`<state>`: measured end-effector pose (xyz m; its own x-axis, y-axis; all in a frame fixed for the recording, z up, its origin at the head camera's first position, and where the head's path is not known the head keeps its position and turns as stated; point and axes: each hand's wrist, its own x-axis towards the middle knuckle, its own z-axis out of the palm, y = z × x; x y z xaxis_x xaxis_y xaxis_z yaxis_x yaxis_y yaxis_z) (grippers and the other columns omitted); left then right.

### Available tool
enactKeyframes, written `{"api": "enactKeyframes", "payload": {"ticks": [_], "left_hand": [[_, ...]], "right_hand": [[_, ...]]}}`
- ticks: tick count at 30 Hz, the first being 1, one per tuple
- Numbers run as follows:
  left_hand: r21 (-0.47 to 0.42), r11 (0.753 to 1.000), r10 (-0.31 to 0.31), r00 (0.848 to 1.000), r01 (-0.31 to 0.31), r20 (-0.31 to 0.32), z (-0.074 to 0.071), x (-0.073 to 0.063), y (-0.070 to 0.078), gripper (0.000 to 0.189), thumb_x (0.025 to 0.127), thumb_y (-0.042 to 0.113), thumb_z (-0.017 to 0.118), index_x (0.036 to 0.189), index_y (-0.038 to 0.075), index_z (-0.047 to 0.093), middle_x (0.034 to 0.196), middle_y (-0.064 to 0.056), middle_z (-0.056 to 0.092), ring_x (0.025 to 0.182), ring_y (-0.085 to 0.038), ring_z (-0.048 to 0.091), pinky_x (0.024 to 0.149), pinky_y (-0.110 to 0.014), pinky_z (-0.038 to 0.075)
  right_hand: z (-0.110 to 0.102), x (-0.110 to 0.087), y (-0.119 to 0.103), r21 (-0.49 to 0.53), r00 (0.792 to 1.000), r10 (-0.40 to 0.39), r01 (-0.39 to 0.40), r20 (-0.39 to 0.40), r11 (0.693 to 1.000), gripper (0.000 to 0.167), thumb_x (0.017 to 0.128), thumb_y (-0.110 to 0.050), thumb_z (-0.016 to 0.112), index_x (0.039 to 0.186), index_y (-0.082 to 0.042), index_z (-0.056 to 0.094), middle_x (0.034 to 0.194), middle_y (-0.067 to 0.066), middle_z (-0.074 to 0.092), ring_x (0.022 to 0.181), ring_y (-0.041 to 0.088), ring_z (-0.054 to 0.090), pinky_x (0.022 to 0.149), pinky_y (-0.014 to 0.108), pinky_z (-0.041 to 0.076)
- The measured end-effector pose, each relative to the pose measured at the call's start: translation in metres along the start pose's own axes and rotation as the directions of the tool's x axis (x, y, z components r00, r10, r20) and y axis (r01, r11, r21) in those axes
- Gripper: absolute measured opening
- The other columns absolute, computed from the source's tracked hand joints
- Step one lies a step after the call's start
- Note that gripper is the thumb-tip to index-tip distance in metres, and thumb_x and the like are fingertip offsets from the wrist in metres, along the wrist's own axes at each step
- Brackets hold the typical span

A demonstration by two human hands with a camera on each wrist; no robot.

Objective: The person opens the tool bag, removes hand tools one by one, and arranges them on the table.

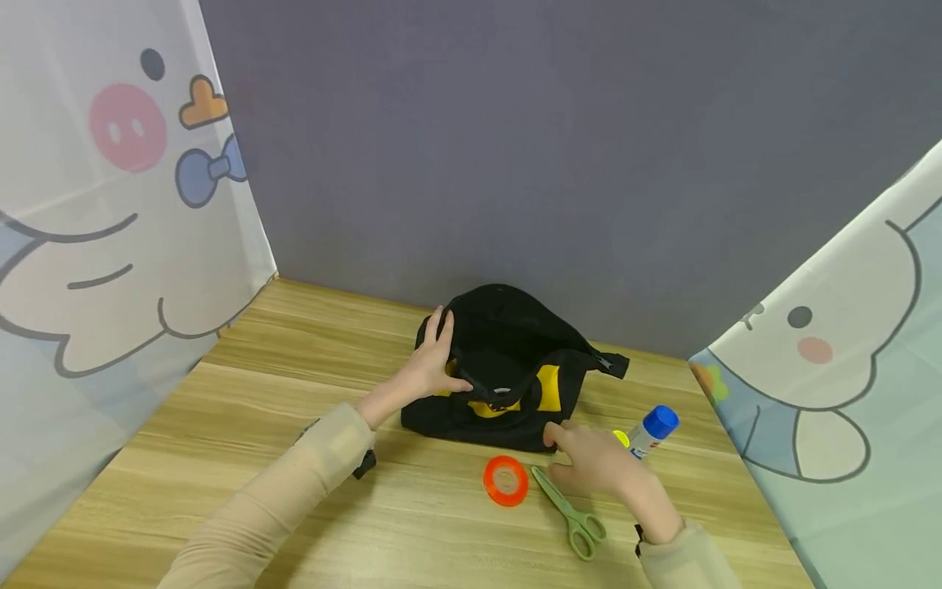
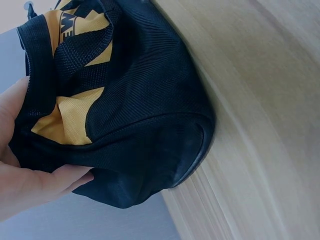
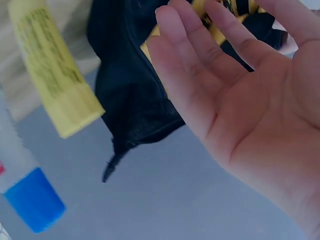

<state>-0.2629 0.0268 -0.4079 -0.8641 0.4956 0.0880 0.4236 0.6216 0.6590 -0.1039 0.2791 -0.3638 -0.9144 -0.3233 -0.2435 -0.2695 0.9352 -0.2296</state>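
Note:
A black and yellow zip bag stands on the table with its top gaping. At its left end, my left hand holds the fabric, thumb at the front rim and other fingers at the side; the left wrist view shows this hand against the bag. My right hand hovers by the bag's front right corner, holding nothing; its fingers are loosely extended in the right wrist view. Just left of it lie green scissors and an orange tape roll.
Right of my right hand stand a blue-capped glue stick and a yellow stick, mostly hidden in the head view. A grey wall rises behind the wooden table, with printed cartoon curtains at both sides.

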Motion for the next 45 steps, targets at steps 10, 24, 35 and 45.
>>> {"api": "enactKeyframes", "payload": {"ticks": [10,24,35,45], "left_hand": [[-0.002,1.000,-0.008,1.000,0.008,-0.005,0.000,-0.001,0.001,0.126,0.078,0.031,0.086,0.160,0.011,-0.008,0.167,-0.012,-0.017,0.093,-0.029,0.064,0.076,-0.034,0.054],[-0.004,1.000,0.006,1.000,-0.006,-0.012,0.000,-0.001,0.003,0.126,0.078,0.030,0.086,0.160,0.009,-0.007,0.167,-0.014,-0.015,0.105,-0.035,0.064,0.085,-0.039,0.055],[-0.002,1.000,0.007,1.000,-0.007,-0.001,-0.002,-0.001,0.002,0.126,0.078,0.029,0.086,0.160,0.009,-0.008,0.166,-0.014,-0.016,0.111,-0.036,0.062,0.090,-0.041,0.055],[0.003,1.000,-0.005,1.000,0.005,0.011,-0.003,-0.001,0.003,0.127,0.078,0.031,0.086,0.160,0.010,-0.009,0.166,-0.012,-0.017,0.123,-0.038,0.057,0.093,-0.041,0.054]], "right_hand": [[-0.037,0.024,-0.008,-0.133,0.989,-0.079,0.062,-0.126,0.989,0.028,0.086,-0.025,0.077,0.108,-0.015,0.061,0.105,0.004,0.066,0.073,0.012,0.057,0.057,0.023,0.046],[-0.064,0.066,-0.023,-0.174,0.973,-0.145,0.113,-0.180,0.978,0.031,0.089,-0.024,0.075,0.114,-0.014,0.061,0.107,0.007,0.065,0.073,0.014,0.056,0.060,0.027,0.047],[-0.074,0.108,-0.020,-0.169,0.979,-0.131,0.104,-0.158,0.980,0.032,0.091,-0.024,0.072,0.119,-0.012,0.060,0.112,0.009,0.065,0.088,0.021,0.062,0.072,0.037,0.054],[-0.069,0.143,-0.016,-0.177,0.997,-0.062,0.053,-0.042,0.983,0.033,0.093,-0.024,0.071,0.122,-0.014,0.058,0.118,0.009,0.064,0.101,0.025,0.063,0.083,0.041,0.055]]}}
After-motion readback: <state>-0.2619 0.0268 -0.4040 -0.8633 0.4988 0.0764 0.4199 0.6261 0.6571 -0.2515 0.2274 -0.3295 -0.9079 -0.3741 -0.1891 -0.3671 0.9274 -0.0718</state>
